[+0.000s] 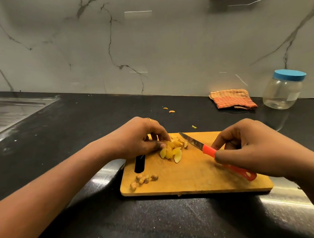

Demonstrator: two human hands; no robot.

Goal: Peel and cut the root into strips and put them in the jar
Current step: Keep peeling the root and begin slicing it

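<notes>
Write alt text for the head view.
On a wooden cutting board, the left hand holds a pile of peeled yellow root slices while the right hand grips a red-handled knife beside it. A blue-lidded clear jar and a folded striped cloth sit far right on the black counter.

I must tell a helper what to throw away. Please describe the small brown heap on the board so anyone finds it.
Find the wooden cutting board on the black counter. At its near left corner, below the dark handle slot, lies the heap. Its bits are brown and knobbly, unlike the yellow slices farther back.
</notes>
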